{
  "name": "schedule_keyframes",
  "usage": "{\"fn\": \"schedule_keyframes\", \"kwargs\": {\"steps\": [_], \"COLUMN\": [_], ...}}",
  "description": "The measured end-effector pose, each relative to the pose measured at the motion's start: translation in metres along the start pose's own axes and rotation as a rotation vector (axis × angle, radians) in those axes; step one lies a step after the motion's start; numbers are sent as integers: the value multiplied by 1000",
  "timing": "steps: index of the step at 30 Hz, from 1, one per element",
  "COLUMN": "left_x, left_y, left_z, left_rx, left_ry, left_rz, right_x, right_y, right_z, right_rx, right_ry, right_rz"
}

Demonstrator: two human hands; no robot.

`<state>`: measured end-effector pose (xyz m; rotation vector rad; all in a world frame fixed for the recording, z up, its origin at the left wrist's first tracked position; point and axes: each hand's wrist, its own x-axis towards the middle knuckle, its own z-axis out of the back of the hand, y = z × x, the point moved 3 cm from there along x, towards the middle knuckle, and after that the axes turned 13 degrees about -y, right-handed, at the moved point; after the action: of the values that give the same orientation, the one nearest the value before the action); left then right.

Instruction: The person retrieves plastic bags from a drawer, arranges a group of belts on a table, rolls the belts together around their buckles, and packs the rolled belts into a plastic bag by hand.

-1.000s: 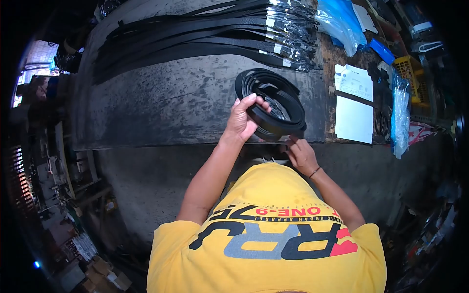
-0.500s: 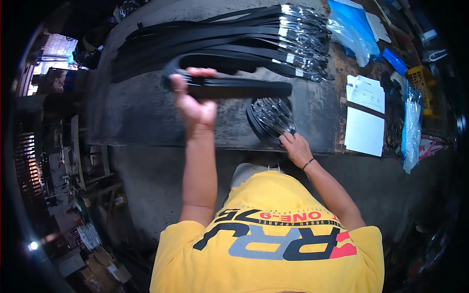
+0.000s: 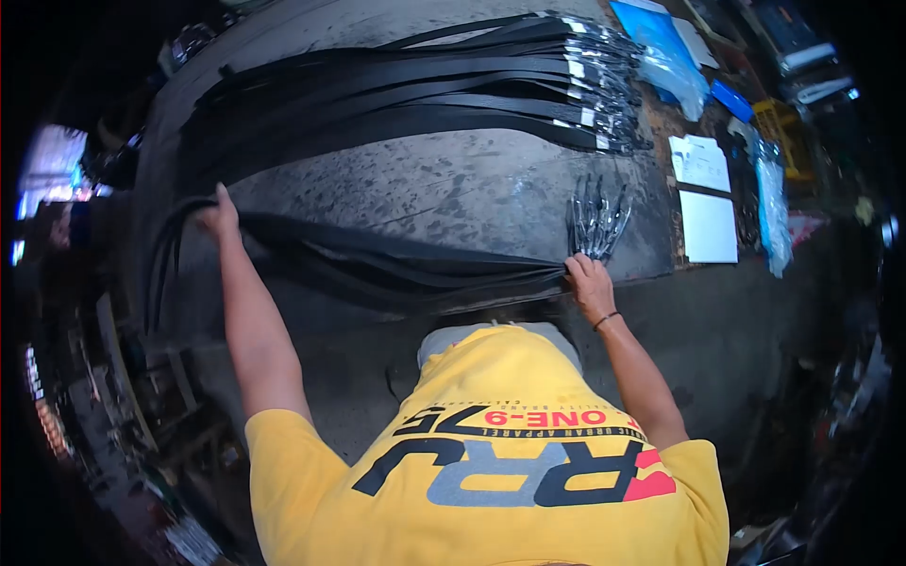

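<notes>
A bundle of long black belts [image 3: 406, 259] is stretched between my two hands along the near side of the table. My left hand [image 3: 219, 215] is closed around the bundle at the far left, and loose tail ends droop beyond it. My right hand [image 3: 591, 285] is closed around the other end, just below the buckles. These shiny buckles [image 3: 598, 222], apparently wrapped in clear plastic, fan out past my right fingers on the table. A larger pile of black belts [image 3: 406, 94] lies across the back, its wrapped buckle ends with white labels at the right.
The dark table [image 3: 453, 174] has a worn, spotted top. To the right lie white papers [image 3: 708, 226], clear plastic wrapping [image 3: 772, 217], a blue plastic bag [image 3: 656, 42], a small blue box [image 3: 731, 100] and a yellow basket [image 3: 781, 137].
My left hand has swept left, drawing the folded belts out into a long stretched bundle. My right hand still grips the buckle end, slightly further right, and the buckles now fan outward.
</notes>
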<state>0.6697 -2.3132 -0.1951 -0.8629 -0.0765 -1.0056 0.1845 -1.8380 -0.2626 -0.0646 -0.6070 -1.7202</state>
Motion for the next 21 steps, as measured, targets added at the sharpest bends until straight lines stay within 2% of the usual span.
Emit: {"fn": "schedule_keyframes", "kwargs": {"steps": [1,2,3,4,5,6,7,8,9,10,12,14,16,18,21], "left_x": [-21,-39,-60,-97,-143,-202,-261,-320,-374,-410,-440,-435,-410,-377,-309], "left_y": [-5,-2,-9,-49,-65,-93,-114,-120,-120,-121,-109,-113,-116,-105,-83], "left_z": [12,3,-5,10,2,14,35,53,69,88,81,56,35,6,-22], "left_rx": [327,496,470,279,-107,-301,-356,-310,-329,-324,-406,-275,-209,-220,-183], "left_ry": [165,72,-3,131,162,405,746,964,1012,1079,941,953,845,712,639], "left_rz": [47,202,-103,-337,-681,-638,-633,-823,-1197,-1323,-1447,-1371,-1464,-1425,-1385], "right_x": [0,-2,-2,-3,-3,-2,-3,-2,0,0,0,0,0,3,9], "right_y": [3,4,5,7,9,9,7,7,7,8,10,13,14,12,11], "right_z": [-4,-5,-5,-5,-6,-8,-11,-12,-11,-11,-9,-9,-6,-14,-10], "right_rx": [-31,-66,-81,-112,-109,-104,-120,-124,-121,-120,-131,-137,-146,-187,-119], "right_ry": [-7,-11,3,3,-3,-13,-12,21,8,-3,-34,-40,-67,1,-98], "right_rz": [-41,-80,-109,-123,-142,-158,-163,-200,-199,-201,-199,-231,-208,-250,-244]}}
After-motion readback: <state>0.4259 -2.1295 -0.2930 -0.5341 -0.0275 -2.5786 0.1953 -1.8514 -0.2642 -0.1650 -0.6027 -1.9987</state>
